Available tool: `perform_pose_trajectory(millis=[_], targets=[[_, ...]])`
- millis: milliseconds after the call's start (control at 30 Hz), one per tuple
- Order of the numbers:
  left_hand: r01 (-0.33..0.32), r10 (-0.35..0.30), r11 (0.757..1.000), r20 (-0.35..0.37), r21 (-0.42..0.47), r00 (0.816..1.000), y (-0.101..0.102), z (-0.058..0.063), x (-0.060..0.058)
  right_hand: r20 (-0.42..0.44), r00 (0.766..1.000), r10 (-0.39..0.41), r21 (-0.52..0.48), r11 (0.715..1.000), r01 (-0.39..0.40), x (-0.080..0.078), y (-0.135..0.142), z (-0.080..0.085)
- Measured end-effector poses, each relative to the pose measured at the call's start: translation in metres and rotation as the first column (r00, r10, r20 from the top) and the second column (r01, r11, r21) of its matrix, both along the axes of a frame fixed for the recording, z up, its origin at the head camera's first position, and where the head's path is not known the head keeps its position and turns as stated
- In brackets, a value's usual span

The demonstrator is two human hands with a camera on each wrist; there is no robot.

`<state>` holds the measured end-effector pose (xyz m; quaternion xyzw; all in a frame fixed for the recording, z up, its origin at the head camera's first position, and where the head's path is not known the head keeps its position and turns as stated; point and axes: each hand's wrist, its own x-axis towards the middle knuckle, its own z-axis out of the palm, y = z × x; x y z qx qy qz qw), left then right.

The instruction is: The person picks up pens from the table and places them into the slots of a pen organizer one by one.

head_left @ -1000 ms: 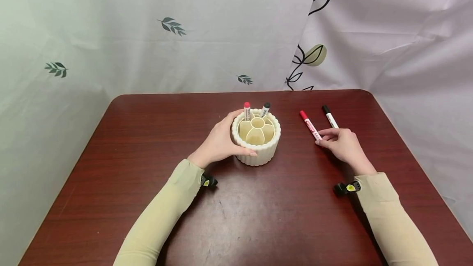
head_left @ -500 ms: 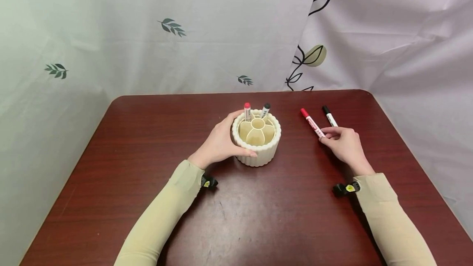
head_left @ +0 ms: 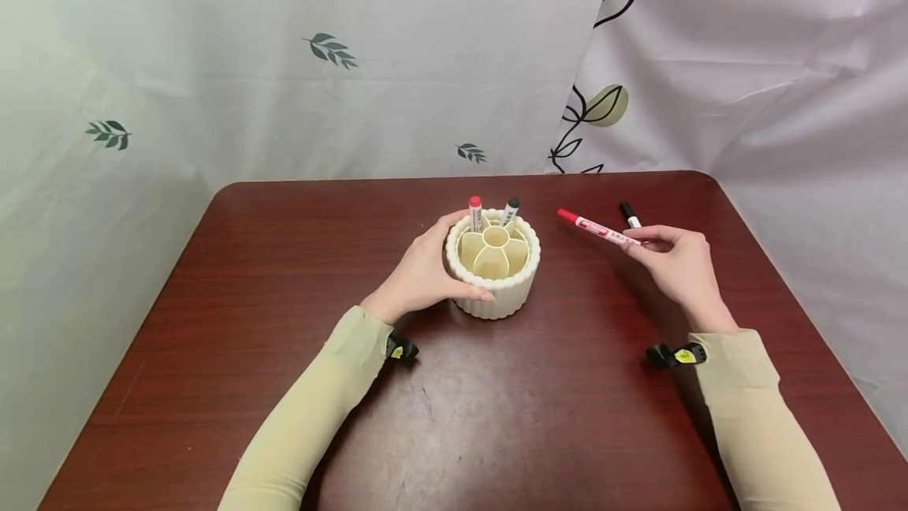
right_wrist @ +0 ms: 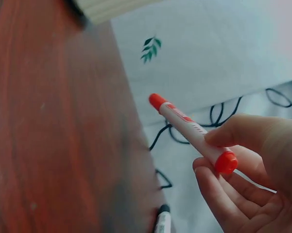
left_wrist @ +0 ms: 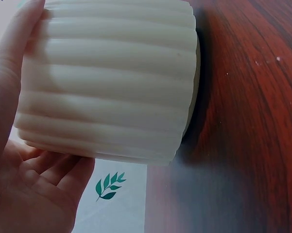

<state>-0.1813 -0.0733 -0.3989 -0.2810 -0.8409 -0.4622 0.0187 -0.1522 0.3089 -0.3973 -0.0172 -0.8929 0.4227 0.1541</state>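
Note:
A cream ribbed pen holder (head_left: 496,298) with petal-shaped compartments stands on the table. My left hand (head_left: 424,268) grips its left side, thumb along the front and fingers round the back; the left wrist view shows its ribbed wall (left_wrist: 107,87) close up. Two capped markers, one red (head_left: 475,214) and one black (head_left: 510,211), stand upright in its rear compartments. To the right, my right hand (head_left: 674,266) pinches a red-capped white marker (head_left: 599,231) near its tail end, between thumb and fingers. In the right wrist view this marker (right_wrist: 184,127) is raised, its cap pointing away.
A second black-capped marker (head_left: 629,214) lies on the dark red wooden table (head_left: 496,416) just behind my right hand, partly covered by it. Pale cloth (head_left: 397,101) with leaf prints hangs behind and beside the table.
My right hand has picked the red marker up off the table, tilting it flatter, with its cap now pointing left toward the pen holder. My left hand and the pen holder have stayed in place.

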Motion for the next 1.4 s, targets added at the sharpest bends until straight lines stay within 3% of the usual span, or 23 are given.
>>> perform_pose_trajectory(millis=[333, 700, 833, 967, 1067, 1267, 1400], targets=[[0.002, -0.002, 1.0, 0.005, 0.006, 1.0, 0.0, 0.0, -0.001, -0.048, 0.999, -0.01, -0.172, 0.985, 0.002, 0.002, -0.014, 0.023], [0.001, -0.001, 1.0, 0.001, 0.008, 1.0, 0.0, -0.001, -0.002, -0.141, 0.988, 0.059, -0.33, 0.938, -0.103, 0.009, -0.03, 0.05], [0.006, -0.006, 1.0, 0.002, 0.012, 1.0, 0.0, -0.001, -0.002, -0.226, 0.972, 0.066, -0.426, 0.89, -0.16, 0.011, -0.039, 0.061], [0.008, -0.008, 1.0, 0.002, 0.016, 1.0, 0.0, -0.001, -0.002, -0.33, 0.942, 0.066, -0.533, 0.81, -0.244, 0.013, -0.049, 0.073], [0.009, -0.009, 1.0, 0.002, 0.017, 1.0, 0.0, -0.001, -0.001, -0.39, 0.918, 0.066, -0.572, 0.765, -0.298, 0.014, -0.056, 0.081], [0.01, -0.01, 1.0, 0.001, 0.015, 1.0, 0.0, -0.001, -0.001, -0.43, 0.9, 0.073, -0.583, 0.739, -0.339, 0.01, -0.069, 0.091], [0.011, -0.011, 1.0, 0.003, 0.01, 1.0, 0.0, -0.001, -0.001, -0.432, 0.898, 0.087, -0.568, 0.747, -0.345, 0.006, -0.077, 0.095]])
